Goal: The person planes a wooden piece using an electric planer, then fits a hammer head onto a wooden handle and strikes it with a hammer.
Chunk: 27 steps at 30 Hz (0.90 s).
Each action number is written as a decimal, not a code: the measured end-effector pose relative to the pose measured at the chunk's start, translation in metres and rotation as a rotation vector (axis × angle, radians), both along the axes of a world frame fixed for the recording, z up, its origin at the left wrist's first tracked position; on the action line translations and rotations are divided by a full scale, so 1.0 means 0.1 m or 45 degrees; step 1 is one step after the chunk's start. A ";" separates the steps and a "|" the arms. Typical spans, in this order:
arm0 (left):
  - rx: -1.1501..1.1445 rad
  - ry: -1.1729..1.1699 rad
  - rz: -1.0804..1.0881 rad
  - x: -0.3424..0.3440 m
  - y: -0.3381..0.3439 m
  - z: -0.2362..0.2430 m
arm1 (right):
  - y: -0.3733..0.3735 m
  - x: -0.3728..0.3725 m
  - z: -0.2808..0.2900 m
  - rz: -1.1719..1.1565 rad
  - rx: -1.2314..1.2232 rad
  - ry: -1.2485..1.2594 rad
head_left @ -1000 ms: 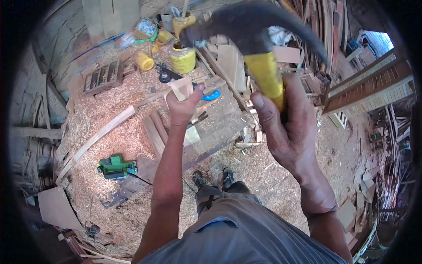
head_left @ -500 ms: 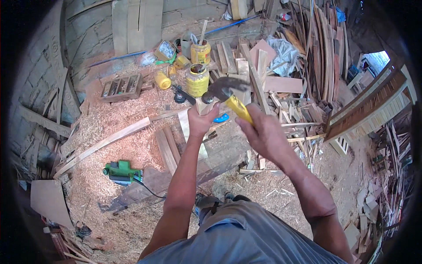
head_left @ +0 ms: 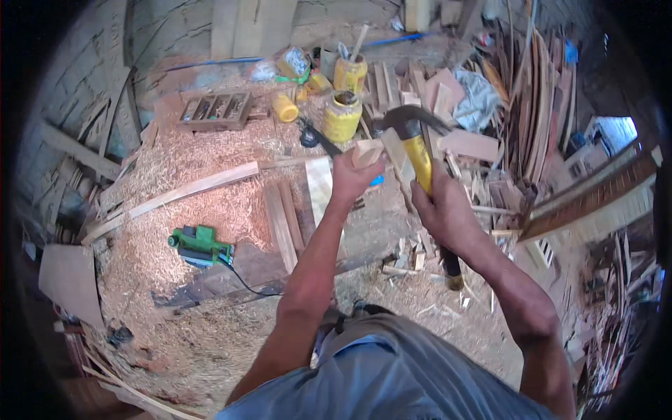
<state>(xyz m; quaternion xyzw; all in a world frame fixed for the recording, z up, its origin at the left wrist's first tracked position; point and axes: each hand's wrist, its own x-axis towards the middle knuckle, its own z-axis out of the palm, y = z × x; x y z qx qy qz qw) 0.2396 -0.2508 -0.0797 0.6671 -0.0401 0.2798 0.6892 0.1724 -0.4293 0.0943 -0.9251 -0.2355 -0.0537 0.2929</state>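
Note:
My left hand (head_left: pixel 355 180) is closed around a pale wooden block (head_left: pixel 367 152), whose end sticks up past the fingers. A dark, flat metal strip (head_left: pixel 326 143) slants out on the far left side of that fist; whether it is joined to the block I cannot tell. My right hand (head_left: pixel 448 213) grips a claw hammer (head_left: pixel 418 150) by its yellow and black handle. The hammer's dark head is raised to the right of the block, apart from it. Below the hands lies a wooden work surface (head_left: pixel 378 227).
A green electric planer (head_left: pixel 202 246) with a cord lies left among wood shavings (head_left: pixel 168 175). Yellow jars (head_left: pixel 341 120), a compartmented wooden box (head_left: pixel 215 110) and a long wood strip (head_left: pixel 175 198) are beyond. Stacked boards (head_left: pixel 542 105) and a slatted wooden piece (head_left: pixel 591 199) stand right.
The hammer head has lifted away from the block and moved right, its handle now more upright. My view has shifted, and both hands appear further right. Each keeps its hold.

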 end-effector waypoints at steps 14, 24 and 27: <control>-0.125 -0.010 -0.102 0.17 0.02 0.27 | -0.10 0.07 0.05 0.140 0.018 -0.071; -0.015 0.021 -0.073 0.14 0.06 0.19 | -0.85 -0.57 2.01 0.393 0.277 -0.688; 0.012 0.015 -0.027 0.06 0.13 0.19 | -0.81 -0.09 0.79 -0.144 0.046 -0.986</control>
